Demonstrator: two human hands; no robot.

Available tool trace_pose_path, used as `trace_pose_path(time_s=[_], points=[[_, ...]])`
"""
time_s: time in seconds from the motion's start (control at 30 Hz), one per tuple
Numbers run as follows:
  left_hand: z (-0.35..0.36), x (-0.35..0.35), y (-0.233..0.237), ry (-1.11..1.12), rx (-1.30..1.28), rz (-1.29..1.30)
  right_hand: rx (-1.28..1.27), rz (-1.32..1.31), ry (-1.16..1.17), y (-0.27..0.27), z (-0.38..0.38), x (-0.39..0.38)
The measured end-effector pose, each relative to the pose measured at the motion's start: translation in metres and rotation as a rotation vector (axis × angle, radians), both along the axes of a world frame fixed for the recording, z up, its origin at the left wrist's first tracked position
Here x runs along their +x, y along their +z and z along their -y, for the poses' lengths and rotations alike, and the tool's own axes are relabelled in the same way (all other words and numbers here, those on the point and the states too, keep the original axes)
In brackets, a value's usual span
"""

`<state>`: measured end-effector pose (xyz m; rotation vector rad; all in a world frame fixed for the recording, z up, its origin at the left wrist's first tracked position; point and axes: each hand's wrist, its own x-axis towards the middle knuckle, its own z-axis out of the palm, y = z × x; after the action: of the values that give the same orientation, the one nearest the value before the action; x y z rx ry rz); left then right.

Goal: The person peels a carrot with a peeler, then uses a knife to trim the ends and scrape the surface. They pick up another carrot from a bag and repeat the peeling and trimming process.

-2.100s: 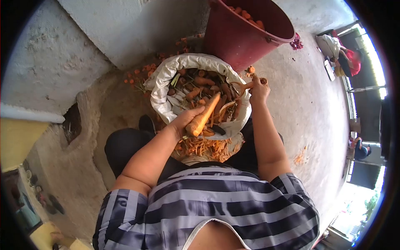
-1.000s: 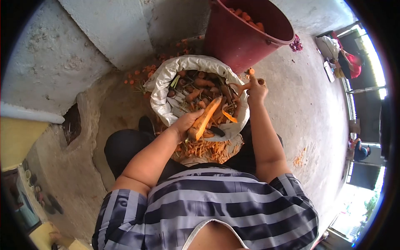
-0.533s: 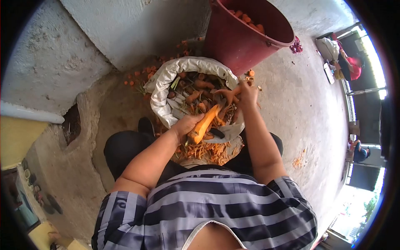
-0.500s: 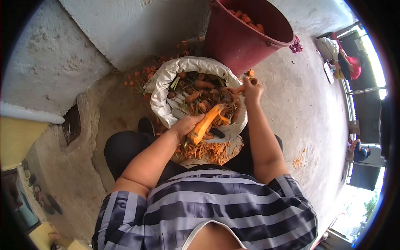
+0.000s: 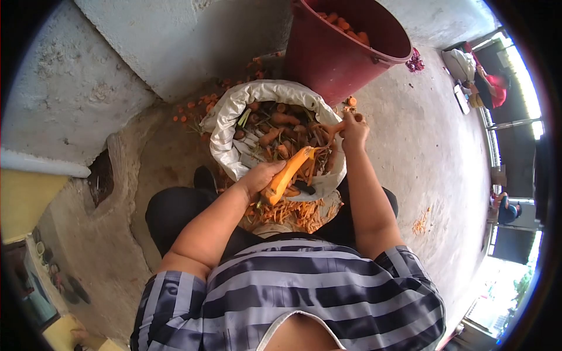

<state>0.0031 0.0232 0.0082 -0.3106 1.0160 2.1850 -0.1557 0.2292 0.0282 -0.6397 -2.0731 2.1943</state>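
Observation:
My left hand is closed around the lower part of a thick, bright orange peeled carrot, tilted over the near rim of a white sack. My right hand, at the sack's right rim, is closed on an orange-brown forked tool that looks like a peeler. Its forked end points left over the sack, apart from the carrot. Inside the rolled-down sack lie several unpeeled brownish carrots with bits of green stem. Carrot peelings are heaped between the sack and my lap.
A large dark red bucket holding carrots stands just behind the sack. Cut carrot ends are scattered on the floor by the wall. More peelings lie to the right. Two people are far off at the right.
The forked tool and my right hand have shifted slightly down. The carrot stays in my left hand at nearly the same tilt. The distant person in red has moved a little.

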Motion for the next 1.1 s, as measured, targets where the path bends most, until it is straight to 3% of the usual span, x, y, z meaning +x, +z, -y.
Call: trace_pose_path(time_s=[0.07, 0.17, 0.2, 0.27, 0.4, 0.47, 0.57, 0.6, 0.73, 0.8, 0.87, 0.93, 1.0, 1.07, 1.1], points=[[0.002, -0.002, 0.001, 0.023, -0.019, 0.035, -0.074, 0.023, -0.003, -0.011, -0.018, -0.009], [-0.002, -0.003, -0.007, 0.040, -0.055, 0.055, -0.153, 0.031, 0.087, 0.018, 0.021, 0.033], [-0.003, -0.004, -0.008, 0.036, -0.075, 0.051, -0.151, 0.105, 0.138, 0.009, 0.027, 0.042], [-0.003, -0.004, -0.003, 0.026, -0.068, 0.042, -0.384, 0.088, 0.108, -0.018, 0.028, 0.039], [-0.003, -0.001, 0.005, 0.009, -0.083, 0.031, -0.042, 0.037, -0.051, -0.035, -0.007, 0.000], [0.002, -0.003, 0.007, 0.016, -0.137, 0.018, -0.260, 0.146, -0.053, -0.010, -0.011, 0.009], [0.000, -0.004, 0.000, 0.029, -0.168, -0.010, -0.331, 0.171, 0.123, -0.007, 0.013, 0.029], [-0.001, -0.006, -0.003, 0.026, -0.177, -0.027, -0.334, 0.078, 0.223, -0.034, 0.012, 0.026], [0.006, -0.006, -0.003, 0.104, -0.222, -0.015, -0.194, 0.186, -0.082, -0.059, -0.002, -0.001], [0.013, -0.007, 0.006, 0.172, -0.228, 0.054, -0.411, 0.230, -0.115, -0.072, -0.014, -0.008], [0.023, -0.011, -0.015, 0.299, -0.203, 0.173, -0.551, 0.178, -0.080, -0.106, -0.023, -0.007], [0.024, -0.014, -0.010, 0.408, -0.104, 0.258, -0.373, 0.258, -0.074, -0.132, -0.019, 0.009], [0.026, -0.015, -0.014, 0.422, -0.085, 0.262, 0.262, 0.263, 0.324, -0.172, -0.019, 0.035], [0.028, -0.016, -0.017, 0.430, -0.052, 0.265, 0.948, 0.239, 0.546, -0.184, 0.002, 0.067], [0.029, -0.016, -0.019, 0.431, -0.027, 0.267, 1.025, 0.299, 0.862, -0.196, 0.005, 0.079]])
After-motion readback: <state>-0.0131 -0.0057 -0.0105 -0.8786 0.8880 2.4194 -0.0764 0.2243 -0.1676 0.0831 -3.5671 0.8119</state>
